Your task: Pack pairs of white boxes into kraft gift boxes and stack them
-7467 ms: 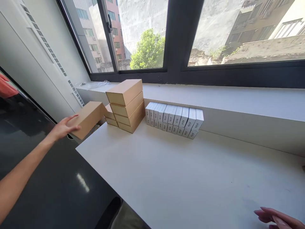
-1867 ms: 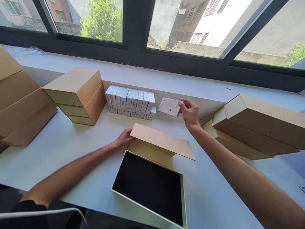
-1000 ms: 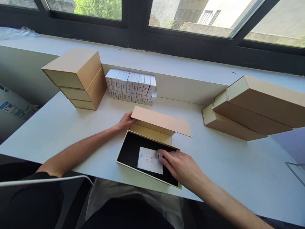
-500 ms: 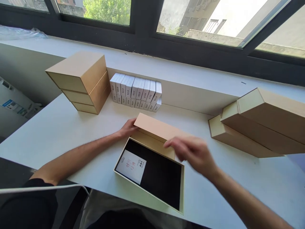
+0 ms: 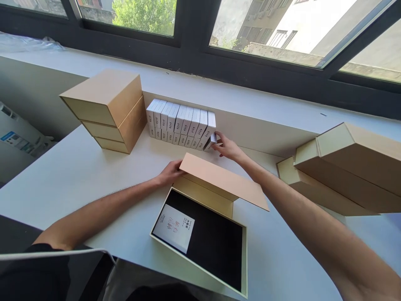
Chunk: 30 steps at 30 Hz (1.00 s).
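Between the pinching fingers of the right hand (image 5: 230, 149) leans a white box (image 5: 209, 144), the left hand (image 5: 171, 172) clamping a lid (image 5: 223, 179).

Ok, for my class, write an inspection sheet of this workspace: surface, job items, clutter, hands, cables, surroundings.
Surface: white table, beneath a window sill.
Job items: open box, black inside, with a white packet at its left end; small white boxes in two tiers; brown boxes stacked left, more at right.
Clutter: crumpled clear plastic on the sill.
Hands: left hand holds the open box's raised lid; right hand touches the lower tier's right end.
Cables: white cable, lower left, leaving the picture.
Surroundings: dark-framed windows, greenery and buildings outside.
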### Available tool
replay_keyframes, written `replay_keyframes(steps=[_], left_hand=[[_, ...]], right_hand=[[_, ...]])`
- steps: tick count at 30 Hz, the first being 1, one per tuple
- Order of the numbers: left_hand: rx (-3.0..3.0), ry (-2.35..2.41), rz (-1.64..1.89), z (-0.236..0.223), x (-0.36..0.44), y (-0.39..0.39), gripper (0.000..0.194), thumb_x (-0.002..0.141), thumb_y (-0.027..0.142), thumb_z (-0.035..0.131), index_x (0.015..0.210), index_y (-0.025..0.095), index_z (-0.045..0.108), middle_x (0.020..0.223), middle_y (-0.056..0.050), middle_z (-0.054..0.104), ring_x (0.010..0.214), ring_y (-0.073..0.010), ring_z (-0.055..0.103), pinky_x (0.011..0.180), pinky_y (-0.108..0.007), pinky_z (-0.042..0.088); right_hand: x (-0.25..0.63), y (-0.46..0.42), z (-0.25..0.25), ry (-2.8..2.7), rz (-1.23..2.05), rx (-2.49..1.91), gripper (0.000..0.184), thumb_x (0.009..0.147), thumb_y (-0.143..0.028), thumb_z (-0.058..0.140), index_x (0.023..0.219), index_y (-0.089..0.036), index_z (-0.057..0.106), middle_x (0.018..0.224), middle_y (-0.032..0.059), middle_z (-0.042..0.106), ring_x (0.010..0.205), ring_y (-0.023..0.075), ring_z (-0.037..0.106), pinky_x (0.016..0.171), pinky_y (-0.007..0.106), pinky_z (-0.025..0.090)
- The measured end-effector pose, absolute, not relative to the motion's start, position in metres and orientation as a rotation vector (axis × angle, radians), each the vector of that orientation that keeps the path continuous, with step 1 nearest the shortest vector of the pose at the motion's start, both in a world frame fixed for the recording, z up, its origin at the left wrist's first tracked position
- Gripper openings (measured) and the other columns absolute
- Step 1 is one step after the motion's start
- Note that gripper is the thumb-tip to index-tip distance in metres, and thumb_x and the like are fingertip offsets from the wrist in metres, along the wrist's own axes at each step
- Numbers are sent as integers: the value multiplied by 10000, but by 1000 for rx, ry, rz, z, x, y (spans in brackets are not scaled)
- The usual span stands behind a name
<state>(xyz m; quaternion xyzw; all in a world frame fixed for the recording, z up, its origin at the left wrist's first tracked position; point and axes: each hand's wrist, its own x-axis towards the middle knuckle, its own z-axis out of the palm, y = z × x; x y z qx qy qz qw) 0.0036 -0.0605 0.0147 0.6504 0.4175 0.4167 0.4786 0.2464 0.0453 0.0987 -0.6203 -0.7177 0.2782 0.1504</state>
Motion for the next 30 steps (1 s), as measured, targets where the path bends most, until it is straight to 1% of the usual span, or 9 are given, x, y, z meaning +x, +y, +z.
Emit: replay_keyframes(steps=[5, 9, 14, 18, 22, 24, 26, 28, 30], left_hand=[[1588, 1030, 1030, 16, 4, -61, 359, 775, 383, 744, 1030, 131, 722, 1026, -97, 760, 991, -283, 691, 814, -329, 559], [1594, 1039, 1032, 17, 3, -62, 389, 769, 414, 752, 1027, 125, 717, 1031, -109, 759, 1001, -288, 690, 814, -336, 564], [1610, 1015, 1036, 17, 3, -63, 448, 763, 499, 735, 1012, 128, 710, 1069, -120, 752, 1007, -290, 690, 845, -350, 553], [1618, 1009, 1048, 15, 3, -62, 472, 758, 530, 721, 1012, 132, 709, 1044, -111, 756, 986, -291, 690, 819, -343, 550], [1617, 1028, 1050, 11, 2, -59, 433, 754, 496, 737, 983, 129, 711, 1015, -104, 759, 964, -281, 692, 799, -331, 551], [1617, 1033, 1061, 9, 1, -58, 417, 759, 472, 743, 988, 126, 709, 1032, -109, 756, 975, -277, 691, 812, -330, 550], [1603, 1031, 1073, 8, 1, -58, 418, 768, 456, 743, 1020, 125, 704, 1053, -114, 752, 979, -268, 693, 815, -325, 550], [1587, 1038, 1074, 7, 1, -59, 434, 765, 466, 746, 1023, 121, 702, 1042, -116, 754, 964, -262, 696, 801, -319, 552], [1587, 1060, 1063, 7, 1, -59, 460, 744, 500, 758, 985, 112, 704, 988, -115, 758, 937, -265, 695, 782, -321, 552]], right_hand=[[255, 36, 99, -2035, 773, -1729, 478, 930, -318, 521, 1396, -218, 491, 1201, 112, 657, 890, 205, 656, 585, 253, 565], [252, 33, 94, -1907, 729, -1751, 567, 848, -403, 673, 1307, -122, 494, 1182, 197, 648, 846, 230, 673, 593, 298, 578], [264, 24, 99, -1724, 803, -1706, 536, 841, -249, 651, 1327, -119, 465, 1030, 140, 710, 828, 208, 709, 621, 313, 630], [292, -26, 136, -1635, 654, -1617, 448, 820, -315, 685, 1212, -114, 604, 1056, 143, 716, 919, 256, 711, 809, 442, 640], [304, -121, 180, -1589, 169, -1383, 484, 800, -384, 748, 1269, -333, 640, 1245, 30, 671, 1144, 322, 644, 1040, 553, 523], [296, -169, 186, -1734, -125, -1339, 528, 874, -375, 676, 1365, -495, 523, 1341, -70, 609, 1215, 359, 599, 1020, 602, 524], [279, -207, 177, -1951, -243, -1281, 613, 915, -316, 625, 1440, -539, 401, 1358, -99, 596, 1199, 349, 614, 959, 590, 571], [257, -231, 156, -2297, -89, -1101, 627, 932, -245, 603, 1485, -443, 384, 1407, -33, 573, 1237, 305, 596, 987, 510, 578], [238, -240, 135, -2653, 187, -837, 484, 949, -257, 598, 1422, -293, 502, 1472, 71, 512, 1335, 286, 508, 1058, 453, 526]])
